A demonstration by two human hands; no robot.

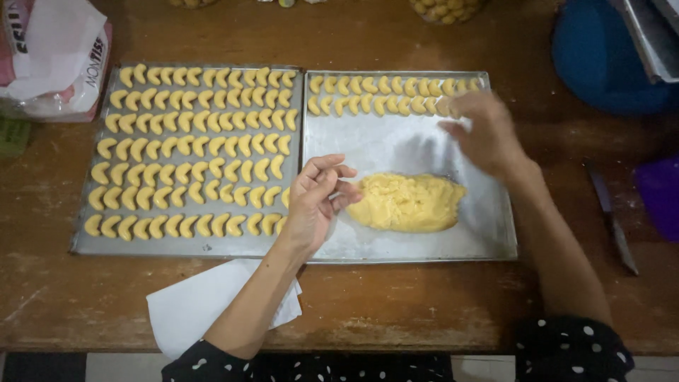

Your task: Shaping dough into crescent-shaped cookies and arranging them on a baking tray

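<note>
Dough (407, 203), a pale yellow lump, sits in the lower middle of the right tray (495, 244), a shiny metal sheet on a worn brown wooden bench (396, 311). Left hand (315, 201) hovers at the dough's left edge, grip half curled with fingertips close together near the lump; cannot tell if it pinches a bit of dough. Right hand (484, 134) is up by the tray's top right, blurred, fingers loosely bent over the end of the second row of crescent cookies (382, 95); whether that grip holds a piece cannot be told. Right tray has two short rows of crescents along its top edge, the rest bare metal with a smeared film around the dough. Left tray (81, 244) touches the right one side by side and is packed with rows of the same pale crescents (191, 152). White paper sheet (191, 308) lies on the bench just below the left tray, partly under the left forearm. Plastic bag (53, 56) with print sits at the top left corner of the bench, a green item just below it. Blue round thing (601, 56) top right, a purple thing (661, 194) at the right edge, and a knife (614, 219) lying on the bench right of the tray. Jars of yellowish bits at the top edge, cut off. Bench surface is scratched, with pale worn patches near the front edge. Sleeves are dark with white dots.
</note>
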